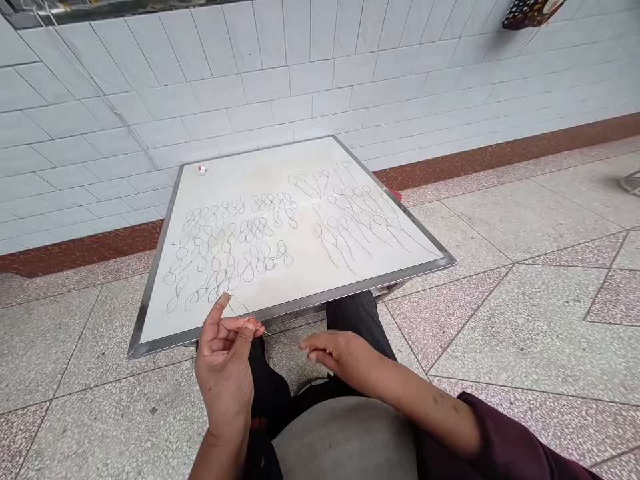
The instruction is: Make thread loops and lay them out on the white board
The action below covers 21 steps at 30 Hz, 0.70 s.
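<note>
Head view: table [150, 333] already carried many finished wire loops [235, 247], figure-eights toward left edge, single loops with tails toward right edge. Left hand [225, 367] pinched one more thin wire [240, 308] at near edge, loop half formed. Right hand [340, 353] half closed, low over lap; could not tell if it held wire end.

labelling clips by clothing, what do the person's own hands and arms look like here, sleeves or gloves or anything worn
Both hands are bare, with no gloves, and no rings or watch that can be made out. The left hand and its forearm show no sleeve as far as the frame reaches. The right hand has a bare forearm up to a dark maroon sleeve pushed back towards the elbow.
</note>
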Tool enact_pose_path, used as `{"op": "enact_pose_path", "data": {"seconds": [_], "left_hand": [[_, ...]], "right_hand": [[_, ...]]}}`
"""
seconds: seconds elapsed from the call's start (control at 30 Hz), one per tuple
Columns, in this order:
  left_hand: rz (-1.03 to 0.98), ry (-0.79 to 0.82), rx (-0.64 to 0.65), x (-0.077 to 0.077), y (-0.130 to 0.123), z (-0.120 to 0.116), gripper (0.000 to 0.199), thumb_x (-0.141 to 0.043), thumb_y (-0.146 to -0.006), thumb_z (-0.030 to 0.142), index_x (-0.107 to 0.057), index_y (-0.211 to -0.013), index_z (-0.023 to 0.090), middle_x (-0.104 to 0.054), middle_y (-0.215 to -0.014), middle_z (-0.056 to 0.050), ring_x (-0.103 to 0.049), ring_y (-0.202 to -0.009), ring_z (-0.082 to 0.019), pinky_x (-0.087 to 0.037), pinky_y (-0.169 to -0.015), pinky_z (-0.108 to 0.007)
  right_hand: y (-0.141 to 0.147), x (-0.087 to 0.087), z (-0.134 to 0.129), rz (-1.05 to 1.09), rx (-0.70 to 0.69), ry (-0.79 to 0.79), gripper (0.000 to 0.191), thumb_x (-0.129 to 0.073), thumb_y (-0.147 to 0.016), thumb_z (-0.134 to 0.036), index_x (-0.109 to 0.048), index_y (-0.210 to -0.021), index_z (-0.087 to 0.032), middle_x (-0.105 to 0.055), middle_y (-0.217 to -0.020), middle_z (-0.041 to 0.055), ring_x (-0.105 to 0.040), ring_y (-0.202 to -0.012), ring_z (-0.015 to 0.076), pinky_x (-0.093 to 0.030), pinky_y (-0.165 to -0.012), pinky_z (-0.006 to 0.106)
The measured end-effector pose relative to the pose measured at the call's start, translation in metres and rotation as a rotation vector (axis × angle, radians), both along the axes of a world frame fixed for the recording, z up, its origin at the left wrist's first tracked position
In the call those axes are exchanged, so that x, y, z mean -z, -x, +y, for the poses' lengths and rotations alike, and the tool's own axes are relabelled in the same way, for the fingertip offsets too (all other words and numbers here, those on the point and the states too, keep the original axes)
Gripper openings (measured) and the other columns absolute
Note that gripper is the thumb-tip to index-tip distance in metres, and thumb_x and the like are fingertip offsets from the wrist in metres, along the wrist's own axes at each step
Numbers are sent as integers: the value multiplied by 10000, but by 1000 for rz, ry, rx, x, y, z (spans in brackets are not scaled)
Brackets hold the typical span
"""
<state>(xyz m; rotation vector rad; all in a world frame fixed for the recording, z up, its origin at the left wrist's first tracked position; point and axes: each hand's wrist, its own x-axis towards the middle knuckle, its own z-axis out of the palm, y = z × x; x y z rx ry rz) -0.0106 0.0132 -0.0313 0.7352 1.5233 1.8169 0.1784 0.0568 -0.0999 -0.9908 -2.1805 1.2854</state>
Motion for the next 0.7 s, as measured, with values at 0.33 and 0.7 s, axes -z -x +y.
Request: {"op": "enact_pose_path", "data": {"seconds": [0.33,0.7], "left_hand": [[-50,38,114,1,-14,-2,555,-809,-771,264,-648,-1302,264,-671,-795,48,-669,-685,-105,-584,-799,-274],[26,69,133,5,-18,-6,605,-813,-760,246,-620,-1334,263,-677,-797,40,-682,-805,-138,-570,-820,-269]], "right_hand": [[25,-30,11,492,-107,506,355,-587,-949,-496,-726,-1029,-179,-710,-829,28,-652,-795,153,-509,-803,315],[28,-24,3,464,-32,721,382,-735,-811,-532,-707,-890,-160,-618,-621,-39,-572,-588,96,-446,-626,239]]}}
